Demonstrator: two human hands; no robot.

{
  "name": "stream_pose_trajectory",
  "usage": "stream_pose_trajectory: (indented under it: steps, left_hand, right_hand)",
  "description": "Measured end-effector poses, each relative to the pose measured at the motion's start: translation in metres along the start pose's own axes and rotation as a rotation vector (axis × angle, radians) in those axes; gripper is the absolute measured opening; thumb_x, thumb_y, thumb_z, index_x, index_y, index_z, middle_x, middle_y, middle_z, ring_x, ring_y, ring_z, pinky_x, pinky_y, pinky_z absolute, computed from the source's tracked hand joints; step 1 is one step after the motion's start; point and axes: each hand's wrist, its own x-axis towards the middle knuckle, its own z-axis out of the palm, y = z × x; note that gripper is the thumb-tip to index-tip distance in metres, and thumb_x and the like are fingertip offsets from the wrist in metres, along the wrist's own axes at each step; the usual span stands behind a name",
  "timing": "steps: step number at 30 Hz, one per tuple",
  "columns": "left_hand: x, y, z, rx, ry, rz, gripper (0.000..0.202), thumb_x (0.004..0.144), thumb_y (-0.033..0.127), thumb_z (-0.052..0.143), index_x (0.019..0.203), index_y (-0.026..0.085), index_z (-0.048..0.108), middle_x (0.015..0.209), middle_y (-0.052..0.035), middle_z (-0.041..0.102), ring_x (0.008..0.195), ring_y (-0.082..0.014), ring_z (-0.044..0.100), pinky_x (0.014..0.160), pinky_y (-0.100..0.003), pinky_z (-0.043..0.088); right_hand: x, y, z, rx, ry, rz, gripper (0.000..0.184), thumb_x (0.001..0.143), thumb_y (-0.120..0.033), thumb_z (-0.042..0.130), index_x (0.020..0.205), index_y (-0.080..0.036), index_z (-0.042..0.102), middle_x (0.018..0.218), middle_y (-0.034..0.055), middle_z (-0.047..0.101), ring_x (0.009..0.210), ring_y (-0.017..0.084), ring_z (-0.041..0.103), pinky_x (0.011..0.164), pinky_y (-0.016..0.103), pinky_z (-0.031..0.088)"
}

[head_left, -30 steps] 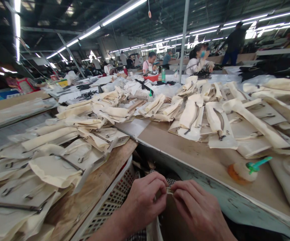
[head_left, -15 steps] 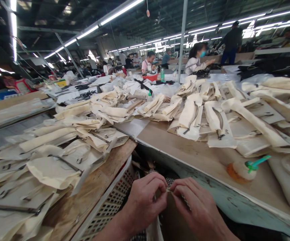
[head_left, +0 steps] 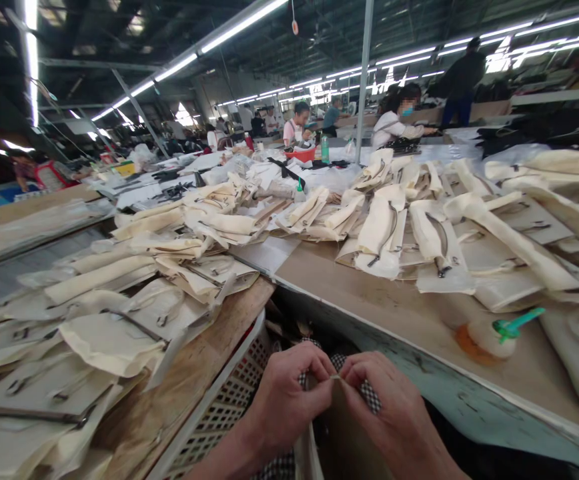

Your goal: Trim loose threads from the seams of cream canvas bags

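My left hand (head_left: pixel 282 400) and my right hand (head_left: pixel 382 413) meet low in the middle of the view, below the table edge. Both pinch a small pale piece (head_left: pixel 337 378) between thumb and fingertips; it is too small to name. Under the hands lies a brown flat piece (head_left: pixel 342 433) and a bit of black-and-white checked cloth (head_left: pixel 369 395). A white perforated basket (head_left: pixel 219 407) stands just left of my left hand.
Cream fabric pieces with dark metal parts (head_left: pixel 119 313) cover the wooden table (head_left: pixel 189 380) on the left and the brown table (head_left: pixel 389 300) on the right. A squat bottle with a green nozzle (head_left: pixel 489 330) lies at right. People work at far tables (head_left: pixel 297 127).
The hands have stayed pinched together and shifted slightly; more checked cloth shows under the right hand now. The view has barely moved.
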Motion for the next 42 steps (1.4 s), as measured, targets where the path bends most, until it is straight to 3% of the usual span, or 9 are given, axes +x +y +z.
stream_pose_trajectory:
  steps: [4,9,11,15,19,24,29,38,42]
  left_hand:
    - [0.004,0.000,-0.002,-0.131,0.000,-0.178,0.026,0.065,0.004,0.065,0.053,0.016,0.045,0.070,-0.0011,0.069,0.064,-0.0124,0.059,0.061,-0.022,0.042]
    - [0.014,-0.010,-0.004,-0.583,-0.071,-0.522,0.034,0.056,0.005,0.074,0.069,0.018,0.045,0.066,0.0008,0.068,0.058,-0.0106,0.055,0.058,-0.020,0.043]
    - [0.018,-0.013,-0.007,-0.650,-0.147,-0.567,0.034,0.055,0.005,0.074,0.074,0.017,0.048,0.064,0.0028,0.065,0.055,-0.0084,0.052,0.056,-0.018,0.040]
    - [0.023,-0.009,-0.016,-0.369,-0.311,-0.349,0.019,0.067,0.013,0.074,0.083,0.014,0.064,0.074,0.0015,0.061,0.066,-0.0100,0.053,0.061,-0.019,0.040]
    - [0.025,-0.001,-0.021,-0.050,-0.333,-0.150,0.004,0.076,0.013,0.069,0.077,0.015,0.073,0.076,0.0004,0.064,0.073,-0.0126,0.057,0.068,-0.021,0.042]
    - [0.026,0.002,-0.019,0.027,-0.329,-0.190,0.005,0.076,0.013,0.069,0.075,0.015,0.073,0.070,0.0023,0.065,0.065,-0.0112,0.056,0.061,-0.018,0.040]
    - [0.025,-0.001,-0.015,0.058,-0.331,-0.193,0.005,0.076,0.016,0.068,0.075,0.014,0.072,0.070,0.0018,0.065,0.067,-0.0113,0.056,0.063,-0.017,0.040]
    - [0.022,-0.005,-0.018,0.050,-0.336,-0.239,0.006,0.076,0.016,0.067,0.076,0.013,0.072,0.069,0.0017,0.063,0.065,-0.0108,0.053,0.060,-0.018,0.039]
    - [0.023,-0.003,-0.017,0.048,-0.339,-0.222,0.006,0.076,0.016,0.067,0.075,0.013,0.071,0.069,0.0018,0.063,0.066,-0.0108,0.054,0.062,-0.018,0.040]
  right_hand:
    - [-0.001,-0.003,0.001,0.085,-0.041,0.212,0.015,0.086,-0.015,0.054,0.075,-0.023,0.047,0.078,0.0001,0.063,0.072,0.016,0.062,0.065,0.027,0.050]
    - [0.001,-0.003,0.002,0.284,-0.078,0.385,0.010,0.082,-0.017,0.057,0.084,-0.023,0.049,0.079,-0.0012,0.065,0.072,0.015,0.065,0.067,0.026,0.052]
    - [0.002,-0.002,0.003,0.316,-0.083,0.413,0.012,0.081,-0.016,0.059,0.085,-0.022,0.049,0.078,-0.0015,0.066,0.072,0.016,0.066,0.067,0.026,0.052]
    - [0.002,0.001,0.003,0.319,-0.077,0.449,0.013,0.082,-0.017,0.060,0.087,-0.022,0.049,0.079,-0.0006,0.067,0.074,0.016,0.067,0.069,0.028,0.053]
    - [-0.002,0.004,-0.001,0.333,-0.085,0.452,0.012,0.087,-0.024,0.061,0.089,-0.022,0.050,0.082,0.0003,0.068,0.076,0.016,0.068,0.071,0.028,0.055]
    - [-0.013,0.008,-0.016,0.132,-0.222,0.313,0.018,0.091,-0.023,0.057,0.108,-0.024,0.054,0.096,-0.0001,0.069,0.081,0.015,0.068,0.073,0.025,0.056]
    - [-0.012,0.003,-0.019,-0.021,-0.230,0.128,0.013,0.097,-0.021,0.048,0.099,-0.025,0.061,0.092,0.0003,0.068,0.077,0.015,0.068,0.069,0.024,0.055]
    - [-0.008,-0.003,-0.013,-0.123,-0.215,0.031,0.018,0.099,-0.024,0.044,0.096,-0.020,0.062,0.087,0.0042,0.066,0.072,0.017,0.067,0.063,0.027,0.053]
    - [-0.010,0.000,-0.012,-0.088,-0.255,0.118,0.021,0.099,-0.026,0.045,0.090,-0.021,0.064,0.084,0.0030,0.065,0.071,0.017,0.064,0.065,0.027,0.050]
